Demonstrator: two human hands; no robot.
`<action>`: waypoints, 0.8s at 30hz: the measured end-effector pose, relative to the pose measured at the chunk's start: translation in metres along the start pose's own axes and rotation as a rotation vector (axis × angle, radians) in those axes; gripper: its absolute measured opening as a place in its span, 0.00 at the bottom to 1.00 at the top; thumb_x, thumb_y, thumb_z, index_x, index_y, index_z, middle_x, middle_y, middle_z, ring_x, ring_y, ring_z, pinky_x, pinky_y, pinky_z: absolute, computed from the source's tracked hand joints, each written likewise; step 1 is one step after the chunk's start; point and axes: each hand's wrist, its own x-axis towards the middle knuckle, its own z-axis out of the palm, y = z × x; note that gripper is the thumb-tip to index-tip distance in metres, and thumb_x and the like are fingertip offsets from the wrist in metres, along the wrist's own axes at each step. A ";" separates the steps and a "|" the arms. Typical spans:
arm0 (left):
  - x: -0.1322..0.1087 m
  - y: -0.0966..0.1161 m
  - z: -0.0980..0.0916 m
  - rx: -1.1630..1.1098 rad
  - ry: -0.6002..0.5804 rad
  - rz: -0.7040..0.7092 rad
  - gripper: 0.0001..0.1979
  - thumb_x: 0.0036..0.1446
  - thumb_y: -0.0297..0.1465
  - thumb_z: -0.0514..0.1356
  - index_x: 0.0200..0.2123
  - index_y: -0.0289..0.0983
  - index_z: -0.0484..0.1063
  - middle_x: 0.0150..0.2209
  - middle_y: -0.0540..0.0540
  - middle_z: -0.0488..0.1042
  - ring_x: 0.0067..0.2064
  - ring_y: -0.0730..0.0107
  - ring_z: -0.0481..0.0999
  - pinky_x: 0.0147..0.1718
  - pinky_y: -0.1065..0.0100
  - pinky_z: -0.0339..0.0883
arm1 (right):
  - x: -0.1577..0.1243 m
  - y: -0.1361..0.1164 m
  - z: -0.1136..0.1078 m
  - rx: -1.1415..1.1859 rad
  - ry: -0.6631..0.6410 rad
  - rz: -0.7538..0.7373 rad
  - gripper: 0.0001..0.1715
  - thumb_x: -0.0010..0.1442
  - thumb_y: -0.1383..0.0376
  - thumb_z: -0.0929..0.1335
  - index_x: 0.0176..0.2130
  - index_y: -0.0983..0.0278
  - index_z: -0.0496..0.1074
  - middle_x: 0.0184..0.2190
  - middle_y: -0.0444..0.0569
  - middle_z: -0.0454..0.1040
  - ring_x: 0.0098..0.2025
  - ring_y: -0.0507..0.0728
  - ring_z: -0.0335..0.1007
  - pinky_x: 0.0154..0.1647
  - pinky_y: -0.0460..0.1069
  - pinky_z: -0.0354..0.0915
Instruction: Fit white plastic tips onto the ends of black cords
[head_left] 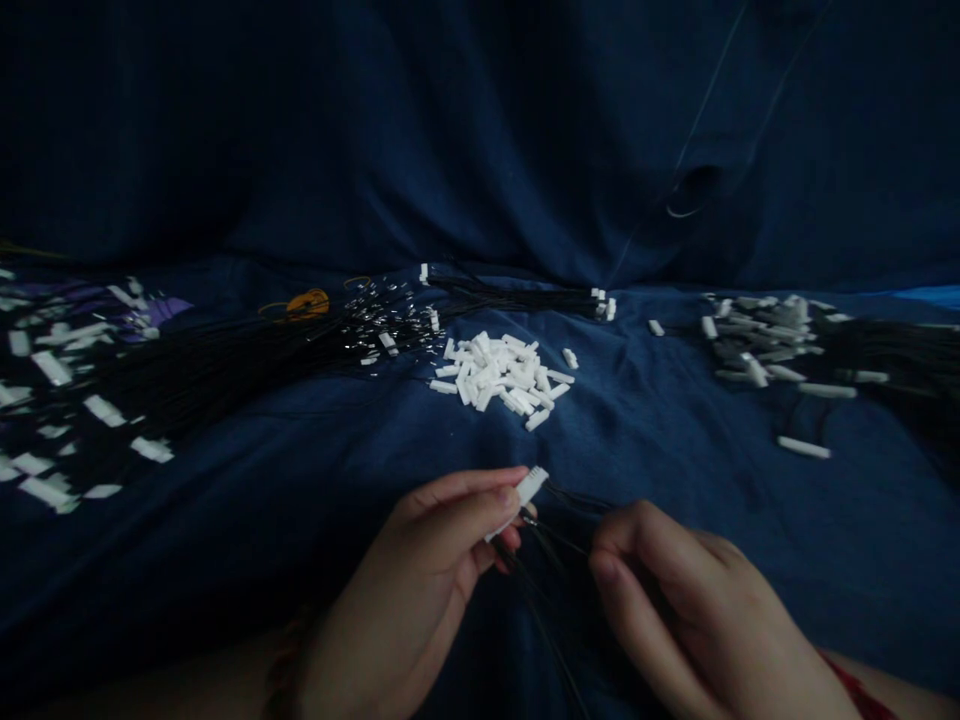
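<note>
My left hand (442, 560) pinches a white plastic connector housing (532, 486) between thumb and fingers, tilted up to the right. Thin black wires (544, 640) trail down from the housing. Just right of it, my right hand (675, 600) is closed on a thin black wire (562, 535), whose shiny metal end lies close to the housing. I cannot tell whether that end is inside a slot. Beyond my hands, a pile of loose white connector housings (499, 372) rests on the dark blue cloth (360, 440).
Black wires with white connectors (51, 368) lie at the left, near a purple item (172, 306). A bundle of wires with bare metal tips (375, 310) reaches toward the pile. More connectors on wires (772, 335) sit at the right. An orange tie (307, 303) lies behind.
</note>
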 end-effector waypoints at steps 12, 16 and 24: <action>-0.002 -0.001 0.001 -0.001 -0.002 0.025 0.04 0.46 0.28 0.62 0.27 0.39 0.77 0.30 0.50 0.74 0.32 0.77 0.69 0.33 0.77 0.64 | 0.001 -0.006 0.004 -0.080 0.031 0.041 0.10 0.58 0.69 0.58 0.25 0.64 0.58 0.17 0.41 0.62 0.17 0.48 0.61 0.18 0.42 0.57; -0.002 -0.001 0.001 0.005 -0.006 0.027 0.04 0.47 0.28 0.61 0.28 0.39 0.77 0.31 0.51 0.74 0.33 0.77 0.69 0.34 0.77 0.64 | -0.001 -0.006 0.005 -0.099 0.041 0.016 0.10 0.58 0.70 0.58 0.25 0.64 0.58 0.16 0.42 0.61 0.17 0.49 0.60 0.17 0.43 0.57; -0.001 -0.001 0.002 0.039 0.011 0.028 0.04 0.47 0.29 0.62 0.27 0.40 0.77 0.29 0.50 0.73 0.33 0.76 0.68 0.33 0.76 0.63 | -0.002 -0.008 0.007 -0.117 0.076 -0.022 0.10 0.57 0.71 0.58 0.24 0.64 0.58 0.17 0.42 0.61 0.17 0.48 0.60 0.18 0.43 0.56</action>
